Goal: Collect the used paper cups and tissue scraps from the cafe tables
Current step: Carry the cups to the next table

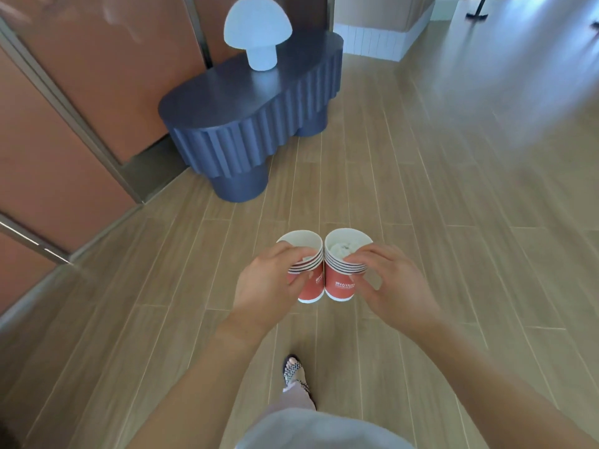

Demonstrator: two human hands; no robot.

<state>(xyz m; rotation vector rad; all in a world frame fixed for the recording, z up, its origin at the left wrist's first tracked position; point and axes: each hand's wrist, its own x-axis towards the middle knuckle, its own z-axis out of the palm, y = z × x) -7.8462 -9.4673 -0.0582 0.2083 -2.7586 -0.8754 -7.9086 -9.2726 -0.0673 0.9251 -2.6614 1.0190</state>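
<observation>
Two stacks of nested red paper cups with white rims and white lettering are hanging side by side in front of the person, above the floor, with their sides touching. The left stack of cups [316, 285] is sitting in the left hand [269, 286], whose fingers are curling around the banded rims while the thumb is pressing on the red wall. The right stack of cups [340, 283] is sitting in the right hand [395, 286], whose fingers are wrapping over the rims from the right side. Crumpled white tissue scraps [340, 247] are lying inside the top cup of the right stack. Whether the left stack is holding any is hard to tell, as fingers are covering part of its mouth. Both stacks are pointing mouth up.

Below the hands, a foot in a checked black-and-white sandal [293, 371] is resting on the pale wooden plank floor [421, 189]. Farther ahead to the left, a dark blue table with a fluted edge and round legs [252, 124] is standing beside a wall of terracotta panels [81, 92], and a white mushroom-shaped lamp [257, 30] is sitting on its top. A white-tiled counter base [372, 40] is showing in the far background.
</observation>
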